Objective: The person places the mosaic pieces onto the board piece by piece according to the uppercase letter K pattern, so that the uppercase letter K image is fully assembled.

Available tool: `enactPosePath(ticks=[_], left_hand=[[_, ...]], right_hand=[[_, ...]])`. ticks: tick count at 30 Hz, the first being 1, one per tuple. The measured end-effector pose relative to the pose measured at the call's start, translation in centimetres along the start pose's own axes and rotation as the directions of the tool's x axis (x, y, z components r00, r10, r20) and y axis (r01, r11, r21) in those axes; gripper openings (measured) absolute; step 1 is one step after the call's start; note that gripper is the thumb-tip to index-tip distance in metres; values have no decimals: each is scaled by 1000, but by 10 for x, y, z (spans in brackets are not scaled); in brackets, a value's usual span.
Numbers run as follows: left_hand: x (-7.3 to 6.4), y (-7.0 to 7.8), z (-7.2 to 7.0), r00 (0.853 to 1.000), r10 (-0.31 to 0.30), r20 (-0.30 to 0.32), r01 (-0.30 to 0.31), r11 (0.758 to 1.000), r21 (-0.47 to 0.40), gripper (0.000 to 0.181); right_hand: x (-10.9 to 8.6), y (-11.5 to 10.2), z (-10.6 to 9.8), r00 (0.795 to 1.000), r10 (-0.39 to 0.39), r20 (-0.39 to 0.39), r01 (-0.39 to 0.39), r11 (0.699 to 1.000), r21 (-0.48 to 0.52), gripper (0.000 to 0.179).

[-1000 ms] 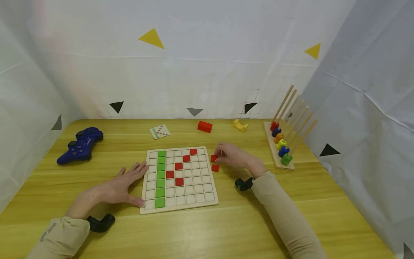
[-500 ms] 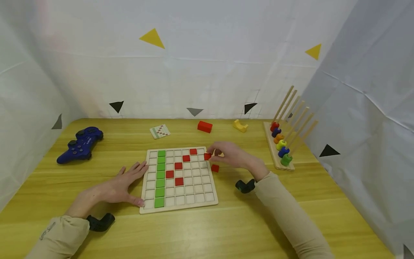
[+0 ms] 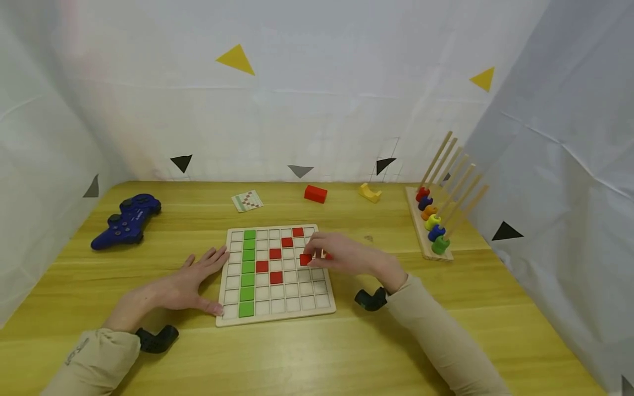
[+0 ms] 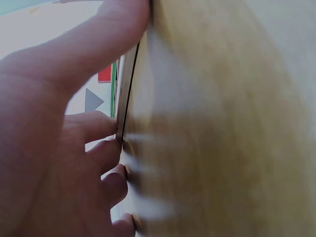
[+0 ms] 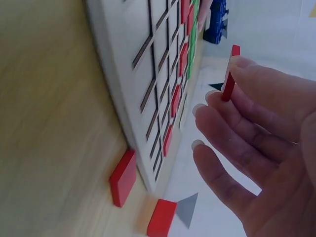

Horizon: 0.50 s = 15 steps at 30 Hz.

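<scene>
A wooden grid board (image 3: 292, 305) lies on the table with a column of green tiles (image 3: 247, 268) and several red tiles (image 3: 275, 277) set in its cells. My left hand (image 3: 185, 286) rests at the board's left edge, fingers spread, fingertips and thumb touching it. Over the right part of the board, my right hand (image 3: 349, 254) pinches a red tile (image 5: 230, 74) between thumb and fingers; the right wrist view shows it held above the surface. Another red tile (image 5: 123, 177) lies on the table beside the board's right edge, mostly hidden behind the hand in the head view.
Behind the board are a small pattern card (image 3: 247, 201), a red block (image 3: 315, 193) and a yellow curved block (image 3: 369, 192). A blue game controller (image 3: 126, 221) lies at the left. On the right stands a peg rack (image 3: 430, 225) with coloured pieces.
My right hand has picked up a red tile from beside the board and carried it left over the grid. The left hand has stayed at the board's edge.
</scene>
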<state>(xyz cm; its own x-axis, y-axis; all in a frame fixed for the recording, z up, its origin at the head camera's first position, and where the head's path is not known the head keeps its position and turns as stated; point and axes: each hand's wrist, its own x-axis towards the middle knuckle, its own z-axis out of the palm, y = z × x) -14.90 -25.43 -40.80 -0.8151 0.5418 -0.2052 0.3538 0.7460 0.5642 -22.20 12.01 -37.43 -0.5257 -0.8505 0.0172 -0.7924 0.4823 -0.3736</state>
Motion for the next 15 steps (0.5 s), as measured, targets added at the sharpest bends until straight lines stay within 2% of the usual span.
enactPosePath(ticks=[6,11,15], left_hand=[[0,0,0,1000,7,-5,-7,1000,0,119],[0,0,1,1000,9,-8,-9,1000,-1,119],[1,-1,1,1000,9,-9,-9,1000,-2,119]], right_hand=[[3,-8,5,1000,1,27,-2,1000,28,18],[7,-16,11,998,-40,53,41,999,-17,19],[9,-24,16,993,-6,115,8,1000,-18,21]])
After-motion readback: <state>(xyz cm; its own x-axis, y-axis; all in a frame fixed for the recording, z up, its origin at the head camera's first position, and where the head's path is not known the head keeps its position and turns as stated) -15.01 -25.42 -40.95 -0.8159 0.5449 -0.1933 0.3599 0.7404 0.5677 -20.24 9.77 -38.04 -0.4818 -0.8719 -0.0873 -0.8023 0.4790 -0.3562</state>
